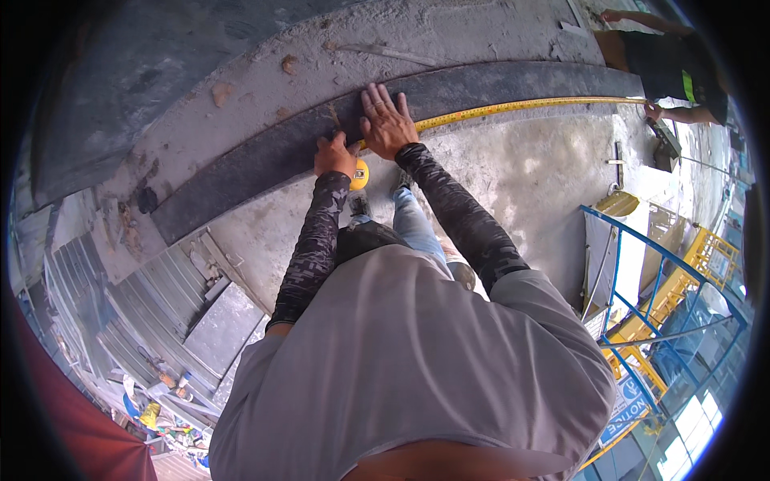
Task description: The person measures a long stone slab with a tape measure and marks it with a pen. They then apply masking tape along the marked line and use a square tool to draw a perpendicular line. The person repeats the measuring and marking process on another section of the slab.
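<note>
A long dark grey board (265, 164) lies across in front of me, bent by the lens. My left hand (335, 156) is closed at its near edge, and a thin brown pencil-like stick (334, 116) shows at the fingertips. Just beside that hand, at the board's edge, is the yellow case of a tape measure (359, 175). Its yellow blade (497, 107) runs out to the right along the board. With fingers spread, my right hand (388, 124) lies flat on the board by the blade, its palm side hidden.
At the right, another person's hand (654, 111) is at the far end of the blade. Blue metal railing (666, 248) and a yellow frame (682, 276) stand at the lower right. Grey corrugated sheets (152, 301) lie at the lower left. A large dark sheet (160, 72) fills the upper left.
</note>
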The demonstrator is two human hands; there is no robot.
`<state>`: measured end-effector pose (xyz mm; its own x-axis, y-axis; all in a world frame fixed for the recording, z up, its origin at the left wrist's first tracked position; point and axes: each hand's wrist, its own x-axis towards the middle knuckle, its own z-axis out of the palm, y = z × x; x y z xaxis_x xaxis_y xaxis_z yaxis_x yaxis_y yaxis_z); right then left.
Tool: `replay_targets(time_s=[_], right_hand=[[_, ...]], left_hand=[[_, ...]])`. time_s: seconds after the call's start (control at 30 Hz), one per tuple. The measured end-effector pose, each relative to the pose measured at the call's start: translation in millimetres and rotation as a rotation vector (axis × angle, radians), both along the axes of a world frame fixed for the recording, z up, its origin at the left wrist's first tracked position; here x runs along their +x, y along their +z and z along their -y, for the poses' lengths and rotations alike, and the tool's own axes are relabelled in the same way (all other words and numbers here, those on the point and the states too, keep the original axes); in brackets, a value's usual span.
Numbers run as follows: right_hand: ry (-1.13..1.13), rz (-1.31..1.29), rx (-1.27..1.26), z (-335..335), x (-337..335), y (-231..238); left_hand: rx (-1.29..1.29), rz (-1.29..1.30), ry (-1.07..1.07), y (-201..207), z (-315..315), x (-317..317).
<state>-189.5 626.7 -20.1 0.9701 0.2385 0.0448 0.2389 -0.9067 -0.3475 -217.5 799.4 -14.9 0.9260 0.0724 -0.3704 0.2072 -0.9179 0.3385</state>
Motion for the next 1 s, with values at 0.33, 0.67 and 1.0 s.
replay_targets(time_s=[0.33, 0.67, 1.0], right_hand=[[-0.267, -0.086, -0.271, 118, -39, 19], [0.049, 0.05, -0.003, 72, -56, 27], [0.107, -0.036, 0.054, 22, -60, 26]], left_hand=[[-0.176, 0.123, 0.003, -7, -8, 0], [-0.21, 0.133, 0.022, -10, -7, -4], [-0.244, 0.162, 0.052, -19, -11, -1]])
